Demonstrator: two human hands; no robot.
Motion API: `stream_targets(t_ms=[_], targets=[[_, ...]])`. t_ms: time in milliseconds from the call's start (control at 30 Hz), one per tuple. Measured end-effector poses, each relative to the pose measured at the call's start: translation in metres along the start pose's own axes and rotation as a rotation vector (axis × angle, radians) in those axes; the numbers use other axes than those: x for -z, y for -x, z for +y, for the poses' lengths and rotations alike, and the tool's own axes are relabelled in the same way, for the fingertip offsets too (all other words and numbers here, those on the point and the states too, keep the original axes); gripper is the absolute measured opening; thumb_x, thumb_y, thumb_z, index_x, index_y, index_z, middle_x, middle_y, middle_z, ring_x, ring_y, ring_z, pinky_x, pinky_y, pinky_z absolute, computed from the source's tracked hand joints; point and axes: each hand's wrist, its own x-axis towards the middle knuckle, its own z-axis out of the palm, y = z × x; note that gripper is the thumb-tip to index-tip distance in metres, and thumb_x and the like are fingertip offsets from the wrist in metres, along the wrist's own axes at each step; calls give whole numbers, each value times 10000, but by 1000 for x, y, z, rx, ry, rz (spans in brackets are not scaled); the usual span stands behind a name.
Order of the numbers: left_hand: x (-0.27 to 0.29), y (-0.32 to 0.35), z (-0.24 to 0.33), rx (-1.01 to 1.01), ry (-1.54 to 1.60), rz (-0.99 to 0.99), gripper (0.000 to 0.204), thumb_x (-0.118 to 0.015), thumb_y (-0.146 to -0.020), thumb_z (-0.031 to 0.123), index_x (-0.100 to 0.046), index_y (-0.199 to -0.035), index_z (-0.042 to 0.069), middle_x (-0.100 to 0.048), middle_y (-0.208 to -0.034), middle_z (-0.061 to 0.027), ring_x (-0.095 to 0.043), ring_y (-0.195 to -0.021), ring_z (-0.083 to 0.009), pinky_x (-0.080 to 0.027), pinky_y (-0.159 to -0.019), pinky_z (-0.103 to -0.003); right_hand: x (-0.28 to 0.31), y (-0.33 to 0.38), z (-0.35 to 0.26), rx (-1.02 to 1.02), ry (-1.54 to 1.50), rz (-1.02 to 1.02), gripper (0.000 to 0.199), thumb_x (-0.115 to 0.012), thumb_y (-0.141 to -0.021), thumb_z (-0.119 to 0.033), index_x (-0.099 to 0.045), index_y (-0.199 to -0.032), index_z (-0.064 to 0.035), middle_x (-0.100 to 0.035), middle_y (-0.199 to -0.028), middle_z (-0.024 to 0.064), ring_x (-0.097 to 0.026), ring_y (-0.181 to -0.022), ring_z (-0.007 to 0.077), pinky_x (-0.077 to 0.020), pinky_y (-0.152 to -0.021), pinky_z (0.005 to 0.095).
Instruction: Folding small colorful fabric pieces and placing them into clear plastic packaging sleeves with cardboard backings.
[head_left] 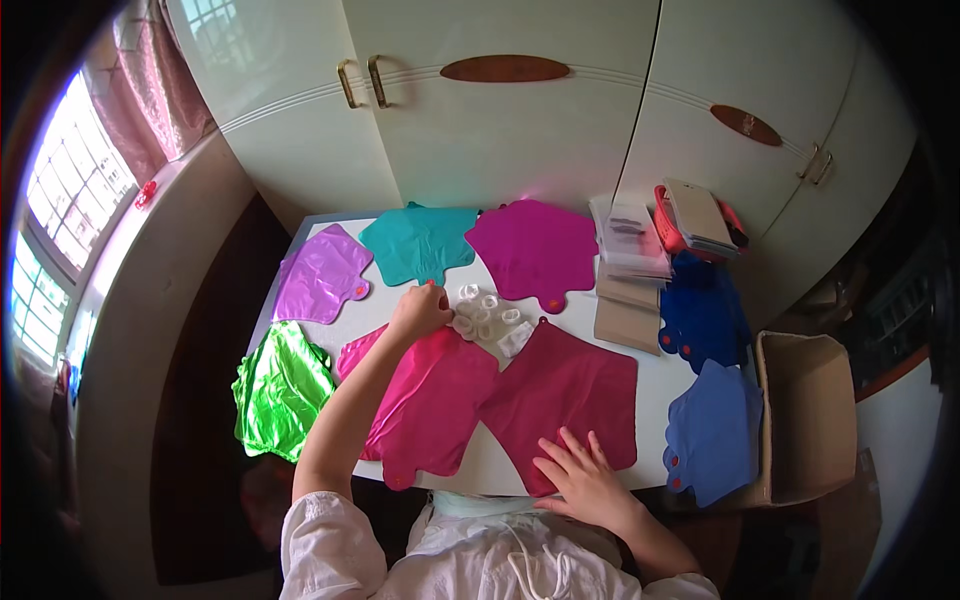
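Flat, shiny foil balloons with rounded tabs lie across the white table. My left hand (420, 313) reaches over the pink balloon (435, 400), its fingers closed at the red-dotted tab of the teal balloon (420, 243). The fingertips partly hide that tab. My right hand (583, 482) rests with fingers spread on the lower part of the dark red balloon (570, 395). Small white rolls or rings (482, 322) sit in a cluster just right of my left hand. Beside them lies a small white packet (515, 339).
Around the table (650, 440) are a purple balloon (325, 275), a magenta balloon (540, 250), a bright green balloon (283, 390) and blue balloons (712, 430). Clear packets (632, 240) and a red basket (668, 220) stand at the back right. A cardboard box (808, 415) adjoins the right edge.
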Motion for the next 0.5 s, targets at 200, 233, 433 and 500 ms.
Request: stream_targets(t_ms=[200, 233, 433, 500], targets=[[-12, -16, -2, -61, 37, 122, 182, -671, -673, 178, -668, -771, 25, -663, -724, -156, -654, -729, -318, -521, -679, -397, 2, 1, 4, -4, 8, 5, 618, -629, -797, -531, -567, -1224, -89, -398, -1401, 114, -288, -1352, 362, -244, -1048, 640], [-11, -17, -5, -70, 48, 121, 197, -672, -674, 174, -669, -790, 15, -666, -721, -145, -655, -710, -311, -521, -663, -389, 2, 2, 3, -6, 10, 6, 618, -630, -796, -530, -567, -1223, -88, -398, -1400, 116, -290, -1350, 365, -248, -1045, 641], [3, 3, 11, -181, -50, 248, 283, -659, -709, 148, -665, -980, 65, -658, -991, -112, -615, -956, -284, -486, -810, -386, 1, 2, 0, -31, 18, 12, 619, -634, -795, -524, -567, -1220, -80, -398, -1393, 128, -297, -1341, 380, -275, -1024, 651], [10, 14, 35, -267, -170, 188, 330, -662, -759, 198, -640, -1078, 116, -582, -1194, -68, -498, -1175, -254, -410, -948, -406, 1, 0, -1, -29, 19, 9, 617, -634, -795, -523, -568, -1218, -79, -398, -1393, 129, -297, -1340, 383, -279, -1021, 652]])
